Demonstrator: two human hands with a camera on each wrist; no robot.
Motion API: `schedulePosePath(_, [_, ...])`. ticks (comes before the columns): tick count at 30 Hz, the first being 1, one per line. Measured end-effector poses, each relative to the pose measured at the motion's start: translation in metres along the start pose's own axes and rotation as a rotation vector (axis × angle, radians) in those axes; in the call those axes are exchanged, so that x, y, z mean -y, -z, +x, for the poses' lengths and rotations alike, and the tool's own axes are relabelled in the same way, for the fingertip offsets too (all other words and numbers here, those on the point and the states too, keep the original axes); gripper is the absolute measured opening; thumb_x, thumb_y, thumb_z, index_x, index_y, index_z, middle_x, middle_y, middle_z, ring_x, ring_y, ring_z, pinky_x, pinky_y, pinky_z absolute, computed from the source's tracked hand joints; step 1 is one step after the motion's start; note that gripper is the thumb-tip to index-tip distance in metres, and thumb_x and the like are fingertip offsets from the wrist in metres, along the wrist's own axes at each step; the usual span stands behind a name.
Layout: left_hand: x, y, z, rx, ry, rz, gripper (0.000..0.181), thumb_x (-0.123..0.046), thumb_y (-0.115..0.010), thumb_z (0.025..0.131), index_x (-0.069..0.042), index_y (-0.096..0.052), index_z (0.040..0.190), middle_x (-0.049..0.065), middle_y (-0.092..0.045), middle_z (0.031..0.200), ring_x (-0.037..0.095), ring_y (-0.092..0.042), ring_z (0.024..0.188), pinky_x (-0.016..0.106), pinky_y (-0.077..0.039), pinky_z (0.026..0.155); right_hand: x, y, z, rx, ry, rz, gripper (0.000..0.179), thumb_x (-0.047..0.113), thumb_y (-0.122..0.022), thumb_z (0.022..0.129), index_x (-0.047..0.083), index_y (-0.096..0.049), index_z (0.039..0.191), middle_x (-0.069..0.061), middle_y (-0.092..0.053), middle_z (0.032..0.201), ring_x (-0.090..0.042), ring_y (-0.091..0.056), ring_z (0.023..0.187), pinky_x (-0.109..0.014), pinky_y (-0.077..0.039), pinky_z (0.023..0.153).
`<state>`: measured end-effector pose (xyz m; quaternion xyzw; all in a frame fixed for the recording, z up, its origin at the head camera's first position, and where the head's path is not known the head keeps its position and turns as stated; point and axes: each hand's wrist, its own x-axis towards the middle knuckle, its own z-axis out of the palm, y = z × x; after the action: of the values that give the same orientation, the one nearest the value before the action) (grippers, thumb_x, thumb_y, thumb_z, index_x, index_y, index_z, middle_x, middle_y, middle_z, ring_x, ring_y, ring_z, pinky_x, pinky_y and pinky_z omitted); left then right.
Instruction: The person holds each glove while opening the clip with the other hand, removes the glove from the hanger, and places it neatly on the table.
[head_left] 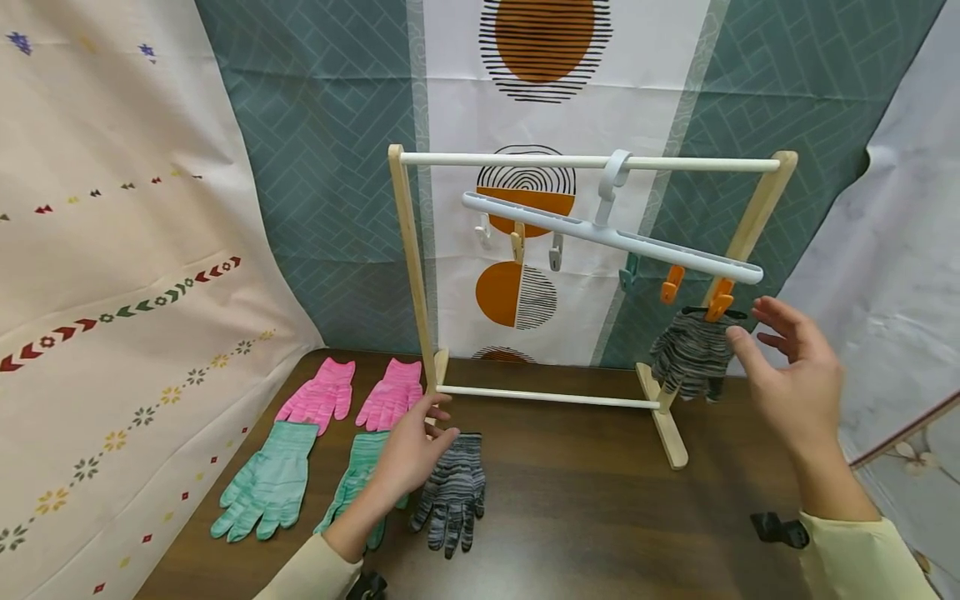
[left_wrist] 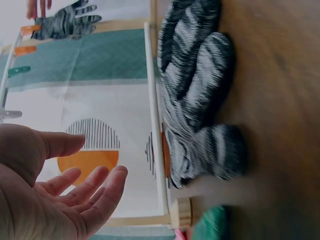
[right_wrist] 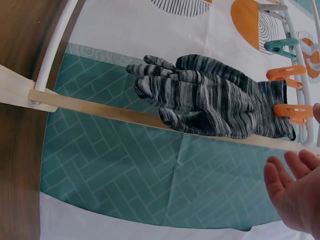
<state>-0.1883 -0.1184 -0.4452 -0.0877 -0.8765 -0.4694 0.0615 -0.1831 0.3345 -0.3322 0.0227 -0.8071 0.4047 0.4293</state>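
Note:
A grey-and-black striped glove (head_left: pixel 693 350) hangs by its cuff from an orange clip (head_left: pixel 720 298) at the low right end of a tilted white hanger (head_left: pixel 611 236). Beside that clip is my right hand (head_left: pixel 798 375), thumb and fingers apart; the right wrist view shows it off the glove. Over the table, my left hand (head_left: pixel 412 446) hovers with loosely bent fingers and nothing in its grasp. Just right of it lies a second striped glove (head_left: pixel 452 492). Partly hidden beneath the left arm is a green glove (head_left: pixel 360 475).
The hanger hooks over the top bar (head_left: pixel 517 158) of a wooden rack. Other clips, including a second orange one (head_left: pixel 672 284) and a teal one (head_left: pixel 628 272), dangle bare. Another green glove (head_left: pixel 266 479) and two pink gloves (head_left: pixel 322 393) lie at the table's left.

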Motion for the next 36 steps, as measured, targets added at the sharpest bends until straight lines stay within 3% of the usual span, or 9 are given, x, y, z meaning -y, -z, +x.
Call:
schedulePosePath(6, [-0.014,-0.005,0.008,0.010,-0.076,-0.032,0.047,-0.011,-0.078,0.098,-0.010,-0.062,0.142,0.008,-0.069,0.115,0.023,-0.070,0.095,0.040,-0.058,0.074,0.000,0.000,0.012,0.124,-0.128,0.065,0.053,0.018,-0.074,0.102,0.013,-0.058,0.152,-0.006,-0.064,0.144,-0.003,-0.062,0.121,-0.012,-0.047,0.099])
schedulePosePath(14, [-0.037,-0.017,0.021,0.023,-0.222,-0.131,0.046,-0.009,-0.078,0.097,-0.011,-0.063,0.141,0.009,-0.070,0.120,0.024,-0.071,0.099,0.045,-0.060,0.087,-0.008,-0.001,0.025,0.234,-0.175,0.198,0.047,0.018,-0.071,0.104,0.006,-0.059,0.149,0.012,-0.066,0.131,0.000,-0.062,0.116,-0.008,-0.047,0.091])
schedulePosePath(22, [-0.055,-0.031,0.036,0.097,-0.314,-0.198,0.048,-0.010,-0.076,0.099,-0.012,-0.060,0.144,0.008,-0.069,0.126,0.024,-0.072,0.105,0.045,-0.060,0.089,-0.008,-0.006,0.031,0.243,-0.183,0.263,0.044,0.017,-0.071,0.104,0.003,-0.063,0.145,0.016,-0.069,0.121,-0.003,-0.063,0.111,-0.009,-0.048,0.090])
schedulePosePath(27, [-0.065,-0.042,0.043,0.155,-0.319,-0.235,0.049,-0.012,-0.075,0.101,-0.012,-0.058,0.146,0.009,-0.067,0.130,0.028,-0.071,0.110,0.046,-0.059,0.093,-0.006,-0.010,0.033,0.217,-0.223,0.432,0.041,0.014,-0.073,0.102,0.001,-0.066,0.140,0.010,-0.072,0.120,-0.007,-0.065,0.111,-0.010,-0.048,0.091])
schedulePosePath(32, [-0.075,-0.052,0.050,0.170,-0.331,-0.224,0.048,-0.013,-0.076,0.101,-0.013,-0.059,0.146,0.007,-0.068,0.130,0.025,-0.071,0.111,0.045,-0.059,0.093,-0.007,-0.013,0.034,0.209,-0.238,0.614,0.036,0.005,-0.073,0.100,-0.001,-0.069,0.136,0.004,-0.074,0.117,-0.009,-0.066,0.109,-0.012,-0.050,0.091])
schedulePosePath(36, [-0.081,-0.058,0.053,0.177,-0.343,-0.226,0.049,-0.013,-0.076,0.100,-0.013,-0.060,0.146,0.005,-0.068,0.129,0.025,-0.071,0.110,0.045,-0.058,0.093,-0.007,-0.016,0.034,0.218,-0.229,0.633,0.035,0.003,-0.071,0.101,-0.001,-0.069,0.136,0.004,-0.075,0.115,-0.007,-0.067,0.108,-0.012,-0.050,0.090])
